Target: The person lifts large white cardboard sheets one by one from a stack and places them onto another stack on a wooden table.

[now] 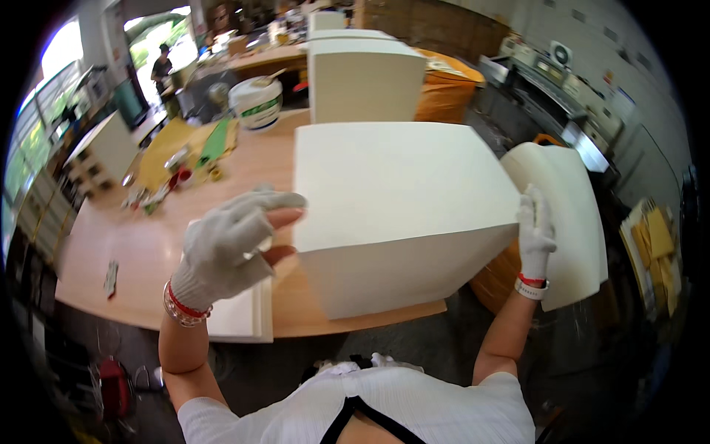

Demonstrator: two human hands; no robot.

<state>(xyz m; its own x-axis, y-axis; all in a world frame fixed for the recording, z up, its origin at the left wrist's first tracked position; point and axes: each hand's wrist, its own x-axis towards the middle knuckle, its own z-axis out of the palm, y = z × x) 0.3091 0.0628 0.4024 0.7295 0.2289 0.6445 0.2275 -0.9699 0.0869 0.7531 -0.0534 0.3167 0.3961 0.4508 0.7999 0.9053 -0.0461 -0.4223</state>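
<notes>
A big white box (403,189) stands near the front edge of the wooden table, its top and front face plain. My left hand (237,240), in a pale knit glove with bare fingertips showing, is raised beside the box's left side. Its fingers are bent and apart, with nothing visible between them; I cannot tell whether they touch the box. My right hand (536,229), also gloved, rests with straight fingers along the box's right edge. Below my left hand, white panels (240,318) lie at the table's front edge.
White boxes (366,81) stand behind this one. A white tub (257,103), yellow and green sheets (214,144), and a utility knife (111,280) lie on the table (148,251). Curved white sheets (573,222) stand at right. A person (163,70) is far left.
</notes>
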